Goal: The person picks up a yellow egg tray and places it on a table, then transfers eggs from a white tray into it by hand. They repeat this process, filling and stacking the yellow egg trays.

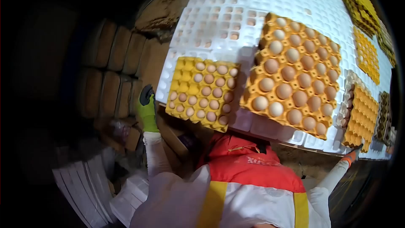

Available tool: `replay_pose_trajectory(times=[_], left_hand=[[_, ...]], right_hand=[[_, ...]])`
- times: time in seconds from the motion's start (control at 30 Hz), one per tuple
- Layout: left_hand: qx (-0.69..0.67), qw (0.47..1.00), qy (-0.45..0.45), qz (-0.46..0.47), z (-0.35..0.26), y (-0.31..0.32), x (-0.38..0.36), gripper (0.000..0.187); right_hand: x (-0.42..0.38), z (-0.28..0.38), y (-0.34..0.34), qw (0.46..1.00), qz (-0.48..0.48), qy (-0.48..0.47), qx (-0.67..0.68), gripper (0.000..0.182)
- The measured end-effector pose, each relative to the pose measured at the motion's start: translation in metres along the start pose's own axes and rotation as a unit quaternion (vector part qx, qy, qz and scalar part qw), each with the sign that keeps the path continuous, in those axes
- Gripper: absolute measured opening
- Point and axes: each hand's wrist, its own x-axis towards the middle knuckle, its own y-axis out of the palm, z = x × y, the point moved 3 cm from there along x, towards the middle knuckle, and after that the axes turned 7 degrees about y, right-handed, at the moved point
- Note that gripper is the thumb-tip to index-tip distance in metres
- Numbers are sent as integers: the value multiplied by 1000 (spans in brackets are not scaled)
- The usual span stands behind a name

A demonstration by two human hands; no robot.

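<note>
My left hand [147,106], in a green glove with dark fingertips, hangs beside the table's left edge. Its fingers are loosely bent and apart, with nothing visible in them. Nearest to it is a yellow egg tray [182,77], partly filled with eggs; several cups at its upper left hold none. My right hand [352,154], in an orange and dark glove, is at the far right, its fingers on the lower edge of an orange egg tray [361,116] without eggs. That tray overlaps another tray of eggs. Glove and distance hide part of this grip.
A large orange tray [291,76] full of eggs sits raised mid-table. White cupped trays [211,25] cover the table, some showing eggs. Yellow tray stacks [362,8] stand at the back right. Brown sacks or boxes [103,44] and white stacks [84,190] lie left.
</note>
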Motion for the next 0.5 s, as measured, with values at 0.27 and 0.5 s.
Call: replay_pose_trajectory(times=[0.27,0.5], left_hand=[[197,911,267,245,29,7,0,32],[224,785,425,391,47,27,48,21]], right_hand=[[-456,94,-37,761,11,-643,83,31],[-810,-25,118,553,563,-601,-125,47]])
